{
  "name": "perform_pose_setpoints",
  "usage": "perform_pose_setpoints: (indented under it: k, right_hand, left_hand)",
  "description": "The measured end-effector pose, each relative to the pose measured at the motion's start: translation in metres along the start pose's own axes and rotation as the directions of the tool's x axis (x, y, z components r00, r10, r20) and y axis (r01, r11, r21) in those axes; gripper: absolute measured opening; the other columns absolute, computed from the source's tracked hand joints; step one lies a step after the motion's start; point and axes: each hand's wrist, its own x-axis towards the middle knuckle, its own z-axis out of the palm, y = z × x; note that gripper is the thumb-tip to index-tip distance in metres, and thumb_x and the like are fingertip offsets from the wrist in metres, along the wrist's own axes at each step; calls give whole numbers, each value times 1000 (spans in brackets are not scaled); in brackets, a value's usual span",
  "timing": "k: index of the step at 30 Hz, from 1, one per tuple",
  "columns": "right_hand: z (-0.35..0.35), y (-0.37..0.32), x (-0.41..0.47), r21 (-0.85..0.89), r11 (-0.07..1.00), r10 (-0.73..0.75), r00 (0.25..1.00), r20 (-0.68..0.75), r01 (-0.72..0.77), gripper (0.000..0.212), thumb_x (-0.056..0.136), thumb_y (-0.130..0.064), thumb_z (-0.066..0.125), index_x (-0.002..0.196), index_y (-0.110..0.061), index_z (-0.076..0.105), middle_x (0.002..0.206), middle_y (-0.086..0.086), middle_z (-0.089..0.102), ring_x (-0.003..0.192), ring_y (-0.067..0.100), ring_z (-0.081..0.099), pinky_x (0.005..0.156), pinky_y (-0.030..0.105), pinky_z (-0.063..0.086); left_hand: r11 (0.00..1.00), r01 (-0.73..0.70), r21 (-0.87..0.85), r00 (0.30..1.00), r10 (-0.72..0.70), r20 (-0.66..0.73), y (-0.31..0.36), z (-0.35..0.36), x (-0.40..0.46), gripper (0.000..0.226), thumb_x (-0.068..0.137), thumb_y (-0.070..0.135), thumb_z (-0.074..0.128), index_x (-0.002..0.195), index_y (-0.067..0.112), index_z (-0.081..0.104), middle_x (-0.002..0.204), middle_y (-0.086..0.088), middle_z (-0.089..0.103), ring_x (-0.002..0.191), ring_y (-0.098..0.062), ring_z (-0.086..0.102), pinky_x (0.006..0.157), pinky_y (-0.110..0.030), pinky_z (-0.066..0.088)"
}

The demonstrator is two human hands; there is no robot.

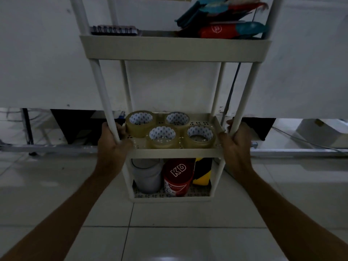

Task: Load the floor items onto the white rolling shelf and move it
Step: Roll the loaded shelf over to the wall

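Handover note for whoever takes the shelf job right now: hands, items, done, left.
Left hand grips the shelf's front-left post; right hand grips the front-right post.
White rolling shelf stands on the tile floor.
Four clear tape rolls on the middle tier; red KD tin, white container and yellow-black roll below; notebook above.
No items visible on the floor: loading looks done.
Left: move the shelf.

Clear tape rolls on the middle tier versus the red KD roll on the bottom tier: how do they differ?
The clear tape rolls number four, lie flat with cores facing up, and are translucent tan; the red KD roll is single, opaque, and stands on edge, wedged between a white roll and a yellow-black roll. Both sit on the white rolling shelf.
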Motion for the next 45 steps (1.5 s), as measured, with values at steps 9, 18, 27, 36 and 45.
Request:
perform_pose_setpoints:
  k: [9, 18, 27, 36, 45]
  right_hand:
    - [23, 74, -57, -56, 995, 92, 977, 191, -83, 73, 70, -6, 83, 123, -21, 37, 108, -28, 47, 99, -32, 41, 82, 11, 51]
    - [44, 83, -45, 206, 939, 271, 961, 50, -275, 28, 94, -34, 59, 120, -23, 56, 99, -18, 68, 88, -11, 62, 61, 3, 45]
    - [37, 83, -27, 305, 823, 445, 878, 178, -479, 27, 83, -13, 73, 64, -32, 71, 63, -15, 70, 58, -5, 64, 47, 11, 46]
    - [48, 105, -55, 204, 817, 517, 842, 156, -540, 28, 86, -28, 72, 97, -4, 64, 97, 14, 68, 93, 25, 65, 80, 47, 56]
    - [46, 109, -37, 130, 771, 591, 776, 219, -624, 15, 52, 3, 59, 58, -6, 49, 59, 3, 47, 62, 21, 46, 58, 35, 41]
  left_hand:
    - [943, 165, 289, 974, -203, 105, -67, 9, -52, 59, 81, -4, 68, 130, 3, 37, 99, -2, 61, 91, -16, 60, 73, -27, 48]
    - [961, 111, 254, 994, -106, -34, -80, 16, -47, 51, 97, 30, 46, 137, 3, 32, 55, -7, 49, 38, -9, 46, 34, -20, 32]
    - [967, 253, 36, 967, -251, -52, -84, 18, -36, 13, 90, -3, 57, 78, 1, 59, 65, -8, 56, 61, -17, 51, 65, -29, 41]
    - [824, 547, -149, 836, -547, 42, -112, 19, -56, 41, 84, -4, 62, 51, 14, 46, 43, 4, 47, 46, -11, 45, 55, -28, 36]
    - [778, 556, -293, 827, -551, 108, -125, 21, -40, 61, 82, -12, 46, 30, 19, 46, 33, 4, 35, 31, -8, 26, 42, -15, 21]
